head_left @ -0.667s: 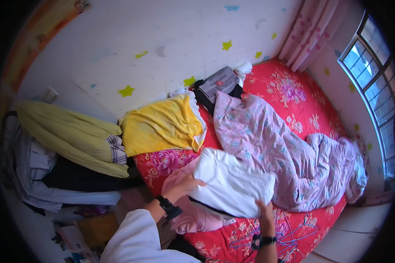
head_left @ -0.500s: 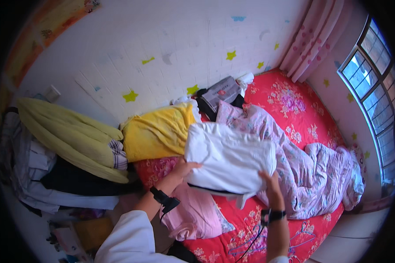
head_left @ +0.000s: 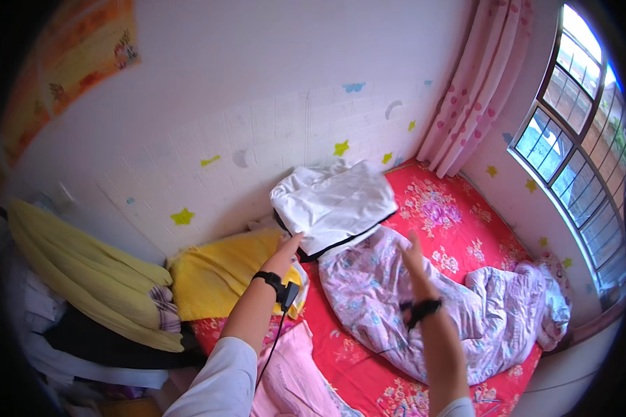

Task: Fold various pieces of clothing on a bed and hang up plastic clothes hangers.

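A folded white garment [head_left: 337, 201] with a black lower edge rests on the far side of the bed, close to the wall. My left hand [head_left: 285, 251] is stretched toward its near left corner, a finger pointing at the cloth; whether it touches cannot be made out. Apart from the garment, to its right, my right hand [head_left: 412, 260] is raised over the bed with nothing in it. Both hands look open, though some fingers are hidden. Beneath my right arm lies a crumpled lilac floral quilt [head_left: 368, 299]. A yellow blanket [head_left: 222, 274] sits left of my left hand.
A red floral sheet [head_left: 438, 208] covers the bed. Pink cloth [head_left: 289, 375] lies at the near edge. Yellow-green fabric [head_left: 83, 271] drapes over a pile of clothes at left. A barred window [head_left: 570, 139] and pink curtain [head_left: 469, 90] stand at right.
The white garment has moved from between my hands to the far side of the bed, covering the grey box there. My right hand has come away from it, and my view has shifted.
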`<state>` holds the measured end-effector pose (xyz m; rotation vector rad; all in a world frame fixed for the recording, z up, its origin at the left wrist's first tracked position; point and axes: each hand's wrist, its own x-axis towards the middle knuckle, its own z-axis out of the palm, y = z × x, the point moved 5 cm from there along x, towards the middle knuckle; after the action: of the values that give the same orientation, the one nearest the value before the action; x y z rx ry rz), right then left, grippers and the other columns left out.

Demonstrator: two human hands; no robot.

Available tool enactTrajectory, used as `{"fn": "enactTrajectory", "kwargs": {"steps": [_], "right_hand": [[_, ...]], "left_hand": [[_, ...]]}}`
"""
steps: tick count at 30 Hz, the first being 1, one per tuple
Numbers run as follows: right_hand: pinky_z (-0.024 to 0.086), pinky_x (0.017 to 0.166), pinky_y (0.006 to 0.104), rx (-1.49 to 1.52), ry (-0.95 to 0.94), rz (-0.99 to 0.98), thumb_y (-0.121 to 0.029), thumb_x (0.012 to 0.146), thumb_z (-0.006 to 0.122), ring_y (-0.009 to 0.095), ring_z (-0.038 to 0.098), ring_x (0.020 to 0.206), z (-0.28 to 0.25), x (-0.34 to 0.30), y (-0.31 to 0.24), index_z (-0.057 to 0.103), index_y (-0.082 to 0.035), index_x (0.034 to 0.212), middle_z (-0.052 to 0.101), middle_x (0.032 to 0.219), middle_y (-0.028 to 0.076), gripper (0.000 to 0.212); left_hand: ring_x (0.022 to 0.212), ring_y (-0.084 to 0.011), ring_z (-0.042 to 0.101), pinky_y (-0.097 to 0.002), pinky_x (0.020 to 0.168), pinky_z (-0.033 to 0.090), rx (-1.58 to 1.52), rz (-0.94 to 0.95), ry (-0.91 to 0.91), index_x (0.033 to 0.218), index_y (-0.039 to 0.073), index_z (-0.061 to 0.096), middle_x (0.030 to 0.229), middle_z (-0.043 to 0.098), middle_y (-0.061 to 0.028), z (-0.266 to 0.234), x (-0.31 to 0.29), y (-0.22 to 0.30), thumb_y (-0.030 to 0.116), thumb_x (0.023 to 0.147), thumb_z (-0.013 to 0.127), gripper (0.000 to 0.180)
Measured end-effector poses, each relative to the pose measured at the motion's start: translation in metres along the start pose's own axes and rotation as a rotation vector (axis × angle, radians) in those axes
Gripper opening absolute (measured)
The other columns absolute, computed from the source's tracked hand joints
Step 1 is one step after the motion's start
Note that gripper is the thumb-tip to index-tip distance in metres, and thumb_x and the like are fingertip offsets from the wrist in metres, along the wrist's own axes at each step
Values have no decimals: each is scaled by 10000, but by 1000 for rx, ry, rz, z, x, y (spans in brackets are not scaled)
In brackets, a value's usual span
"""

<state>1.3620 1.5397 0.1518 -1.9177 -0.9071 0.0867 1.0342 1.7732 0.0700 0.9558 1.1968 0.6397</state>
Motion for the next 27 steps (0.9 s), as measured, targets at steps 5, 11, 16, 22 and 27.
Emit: {"fn": "enactTrajectory", "kwargs": {"steps": [5, 11, 16, 22, 27], "right_hand": [[459, 877, 383, -194, -445, 301, -225, 763, 717, 336, 567, 1038, -11, -316, 57, 537, -12, 1169, 585, 1102, 203, 492], [493, 735, 354, -331, -614, 752, -245, 772, 703, 267, 610, 889, -139, -667, 91, 523, -23, 1194, 623, 986, 158, 510], [486, 678, 342, -329, -731, 1061, -300, 802, 685, 227, 596, 845, -177, -762, 77, 504, -64, 1222, 611, 973, 106, 514], [478, 609, 326, -130, -855, 1348, -366, 839, 663, 178, 579, 792, -135, -751, 107, 481, -114, 1256, 597, 958, 43, 520], [503, 656, 438, 262, -682, 1464, -398, 778, 722, 269, 545, 975, -37, -640, 44, 348, -160, 1336, 462, 1215, 114, 713]], "left_hand": [[596, -188, 505, -377, 474, 392, 277, -34, -156, 884, 68, 568, 755, 539, -47, -101, -45, -174, 366, 847, 587, 301], [1126, -317, 518, -401, 937, 424, 1048, 211, 164, 1140, -15, 525, 1188, 541, -226, -243, -255, -301, 265, 659, 791, 617], [1324, -320, 325, -375, 1077, 297, 373, -735, 382, 1402, 1, 300, 1445, 304, -225, -303, -369, -376, 500, 637, 786, 1035], [1246, -317, 415, -439, 1031, 354, 447, -674, 212, 1399, -23, 277, 1339, 426, -208, -284, -375, -411, 391, 625, 820, 1033], [1186, -416, 429, -451, 1009, 372, 997, 239, 249, 1312, -11, 392, 1288, 433, -253, -247, -332, -279, 316, 570, 842, 927]]}}
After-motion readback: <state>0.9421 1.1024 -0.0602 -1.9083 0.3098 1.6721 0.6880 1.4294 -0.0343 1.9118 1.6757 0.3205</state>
